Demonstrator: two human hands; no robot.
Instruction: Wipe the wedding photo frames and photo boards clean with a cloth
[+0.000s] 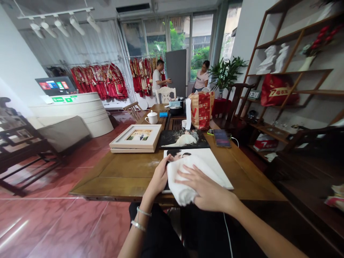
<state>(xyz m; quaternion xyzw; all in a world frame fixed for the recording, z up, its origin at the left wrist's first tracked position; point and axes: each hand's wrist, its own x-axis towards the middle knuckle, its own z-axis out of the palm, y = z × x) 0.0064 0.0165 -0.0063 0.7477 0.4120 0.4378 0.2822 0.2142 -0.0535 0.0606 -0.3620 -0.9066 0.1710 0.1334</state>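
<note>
A photo panel (215, 168) with a picture of two people lies at the table's near edge, partly covered by a folded white cloth (176, 170). My right hand (201, 184) presses the cloth against the panel, its fingers somewhat spread over it. At the panel's left edge, my left hand (160, 175) grips the side, thumb on top next to the cloth; its other fingers are partly hidden. Just behind lies a dark photo panel (172, 138) showing a white gown. Stacked pale picture frames (116, 141) sit to the left.
The wooden table (115, 179) also bears a white lidded cup (152, 117), a blue box (163, 114), a red-and-tan paper bag (201, 109) and a phone (221, 139) with a cable. Two people stand by a grey panel (176, 71) at the back. Shelves (292, 73) line the right.
</note>
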